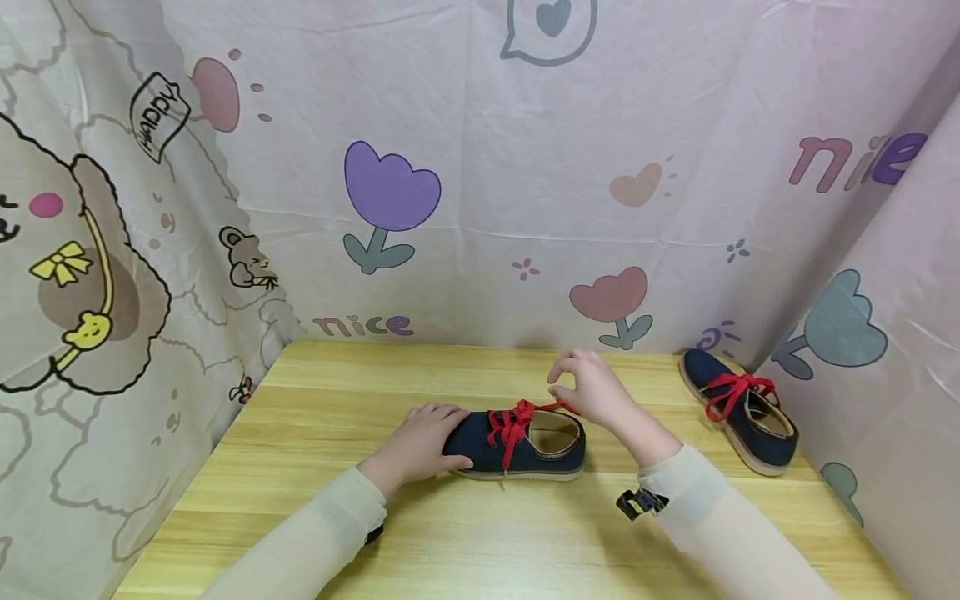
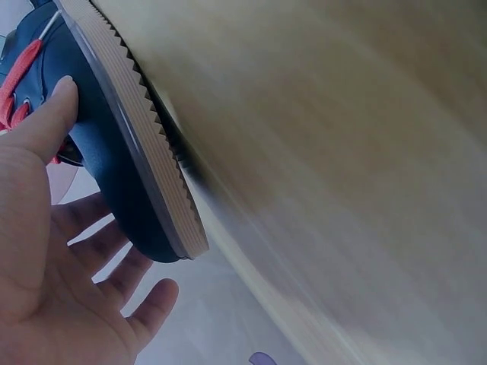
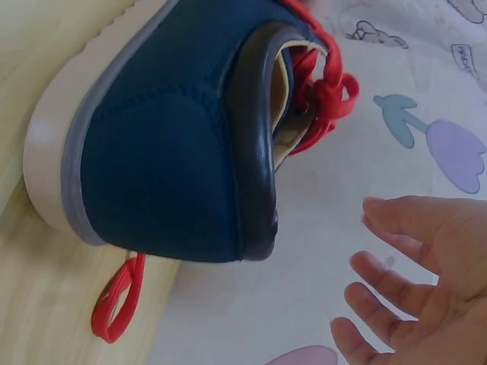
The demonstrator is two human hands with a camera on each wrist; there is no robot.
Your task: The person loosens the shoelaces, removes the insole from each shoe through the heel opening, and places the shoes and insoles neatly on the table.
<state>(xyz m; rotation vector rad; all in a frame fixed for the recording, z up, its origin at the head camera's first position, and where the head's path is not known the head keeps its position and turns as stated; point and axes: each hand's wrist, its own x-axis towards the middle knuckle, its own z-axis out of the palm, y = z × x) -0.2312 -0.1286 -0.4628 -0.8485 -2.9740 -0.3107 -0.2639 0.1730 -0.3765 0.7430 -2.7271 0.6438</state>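
A navy shoe (image 1: 480,442) with red laces (image 1: 513,421) lies on the wooden table, its toe to the left and its heel to the right. My left hand (image 1: 420,443) holds the toe, thumb on the near side and fingers over the far side. In the left wrist view the thumb (image 2: 57,114) presses the shoe's upper. My right hand (image 1: 596,390) is raised near the heel, fingers loosely bent with nothing between them. The right wrist view shows a red knot (image 3: 331,99) over the opening and a lace loop (image 3: 118,300) beyond the heel.
A second navy shoe (image 1: 738,412), its red laces tied in a bow, stands at the table's right rear. Printed curtains (image 1: 495,183) hang behind the table (image 1: 450,542) and along both sides.
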